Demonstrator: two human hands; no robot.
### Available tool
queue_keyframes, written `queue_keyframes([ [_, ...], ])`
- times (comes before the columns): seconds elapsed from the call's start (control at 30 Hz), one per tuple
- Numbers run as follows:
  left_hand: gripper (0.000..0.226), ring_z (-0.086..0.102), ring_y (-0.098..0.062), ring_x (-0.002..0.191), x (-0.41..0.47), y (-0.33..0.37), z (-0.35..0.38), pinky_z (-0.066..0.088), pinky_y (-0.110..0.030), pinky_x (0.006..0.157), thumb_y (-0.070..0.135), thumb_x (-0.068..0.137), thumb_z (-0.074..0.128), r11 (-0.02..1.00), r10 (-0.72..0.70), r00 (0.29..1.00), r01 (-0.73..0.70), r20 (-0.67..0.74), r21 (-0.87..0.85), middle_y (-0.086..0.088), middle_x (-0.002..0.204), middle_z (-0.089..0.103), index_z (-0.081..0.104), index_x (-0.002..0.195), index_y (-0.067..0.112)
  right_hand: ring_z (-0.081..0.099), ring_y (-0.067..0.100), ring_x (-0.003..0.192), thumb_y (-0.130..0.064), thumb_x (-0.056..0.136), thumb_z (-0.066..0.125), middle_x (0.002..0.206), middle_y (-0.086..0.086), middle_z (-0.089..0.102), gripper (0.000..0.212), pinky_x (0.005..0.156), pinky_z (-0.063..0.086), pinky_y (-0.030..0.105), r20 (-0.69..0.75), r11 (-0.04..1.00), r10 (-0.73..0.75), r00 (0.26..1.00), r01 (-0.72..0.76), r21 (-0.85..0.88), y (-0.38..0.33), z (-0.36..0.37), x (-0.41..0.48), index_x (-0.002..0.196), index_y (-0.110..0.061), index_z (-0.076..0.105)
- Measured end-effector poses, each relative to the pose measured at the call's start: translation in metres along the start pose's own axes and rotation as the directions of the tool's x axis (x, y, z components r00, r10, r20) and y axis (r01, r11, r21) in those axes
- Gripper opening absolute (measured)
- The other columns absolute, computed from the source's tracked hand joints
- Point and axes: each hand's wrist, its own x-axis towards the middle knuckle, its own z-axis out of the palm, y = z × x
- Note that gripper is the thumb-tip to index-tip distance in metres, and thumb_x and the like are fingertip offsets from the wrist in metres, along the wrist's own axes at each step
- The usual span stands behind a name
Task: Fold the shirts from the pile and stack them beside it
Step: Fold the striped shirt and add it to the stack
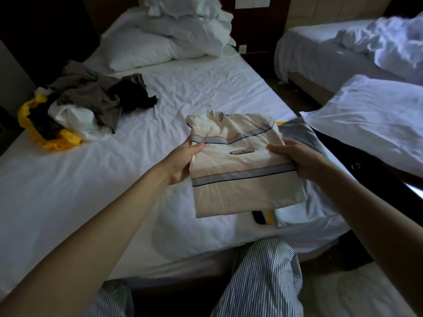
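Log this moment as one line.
cream shirt: folded, held | left hand: grips its left edge | right hand: grips its right edge | under it: grey shirt | pile: far left on bed

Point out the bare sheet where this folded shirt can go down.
Bare sheet lies between the clothes pile and the held striped shirt, and up toward the pillow. Crowded: around the pile and the folded stack at the right edge.
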Motion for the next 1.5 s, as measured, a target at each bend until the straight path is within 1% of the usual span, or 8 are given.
queue_keyframes([
  [0.37,0.012,0.067,-0.015,0.072,0.081,-0.026,0.112,0.056,-0.027,0.067,0.011,0.099,0.045,0.996,-0.082,0.996,0.083,0.02,-0.03,-0.005,0.091,0.066,0.055,0.101,0.018,0.068,0.013,0.064,-0.013,0.093,0.05,0.079,0.003,0.071,0.014,0.059,0.057,0.025,-0.159,1.0,0.004,0.987,-0.004,-0.001,-0.013,-0.114,-0.001,0.103,-0.013,0.06],
  [0.57,0.038,0.058,-0.026,0.115,0.089,-0.101,0.12,0.048,-0.042,0.095,0.029,0.094,0.058,0.953,-0.304,0.949,0.303,-0.08,-0.029,-0.003,0.123,0.058,0.043,0.128,0.023,0.064,0.012,0.057,-0.015,0.095,0.051,0.076,0.007,0.067,0.015,0.054,0.053,0.023,-0.25,0.984,0.127,0.96,-0.153,-0.091,0.047,-0.133,0.002,0.104,-0.005,0.058],
  [0.8,0.022,0.062,-0.014,0.087,0.055,-0.111,0.11,0.051,-0.025,0.071,0.016,0.091,0.061,0.957,-0.252,0.964,0.261,-0.083,0.123,-0.002,0.102,0.064,0.054,0.112,0.013,0.063,0.021,0.083,-0.024,0.086,0.068,0.092,0.006,0.067,0.024,0.073,0.051,0.034,-0.346,0.917,0.021,0.938,-0.156,-0.368,0.057,-0.13,-0.033,0.107,-0.014,0.062],
  [0.97,0.009,0.055,-0.014,0.063,0.041,-0.101,0.121,0.044,-0.02,0.047,0.01,0.093,0.056,0.937,-0.192,0.979,0.205,-0.075,0.282,-0.003,0.077,0.058,0.056,0.084,0.013,0.063,0.025,0.084,0.004,0.083,0.063,0.101,0.017,0.064,0.032,0.07,0.055,0.031,-0.207,0.913,0.082,0.975,-0.157,-0.376,0.041,-0.127,-0.043,0.115,-0.001,0.056],
  [1.17,0.01,0.061,-0.016,0.068,0.02,-0.107,0.137,0.052,-0.026,0.058,0.006,0.094,0.054,0.951,-0.289,0.957,0.291,-0.031,0.104,-0.005,0.079,0.063,0.06,0.087,0.011,0.066,0.021,0.083,0.007,0.084,0.06,0.109,0.021,0.063,0.038,0.065,0.058,0.025,-0.221,0.955,0.139,0.965,-0.19,-0.228,0.036,-0.148,-0.06,0.12,-0.003,0.055],
  [1.3,0.012,0.062,-0.023,0.082,0.021,-0.124,0.134,0.054,-0.033,0.071,0.013,0.085,0.066,0.903,-0.176,0.974,0.216,-0.14,0.372,-0.006,0.088,0.061,0.054,0.086,0.014,0.055,0.026,0.107,-0.008,0.084,0.068,0.121,0.013,0.055,0.06,0.082,0.047,0.032,-0.287,0.793,0.149,0.946,-0.288,-0.537,0.053,-0.144,-0.058,0.138,-0.012,0.04],
  [1.4,0.038,0.056,-0.027,0.099,0.031,-0.111,0.138,0.046,-0.038,0.085,0.021,0.08,0.067,0.812,0.048,0.966,0.11,-0.254,0.572,-0.006,0.107,0.055,0.043,0.11,0.014,0.035,0.031,0.13,-0.043,0.086,0.061,0.144,0.014,0.037,0.072,0.102,0.028,0.041,-0.43,0.431,-0.159,0.889,-0.33,-0.84,0.043,-0.126,-0.044,0.145,-0.019,0.028],
  [1.5,0.066,0.045,-0.032,0.119,0.05,-0.094,0.144,0.04,-0.04,0.098,0.023,0.082,0.063,0.684,0.287,0.925,-0.015,-0.25,0.73,-0.011,0.135,0.043,0.031,0.138,0.012,0.017,0.029,0.142,-0.057,0.079,0.034,0.151,0.005,0.031,0.073,0.111,0.011,0.039,-0.264,0.258,-0.447,0.855,-0.16,-0.953,0.037,-0.093,-0.028,0.143,-0.022,0.036],
])
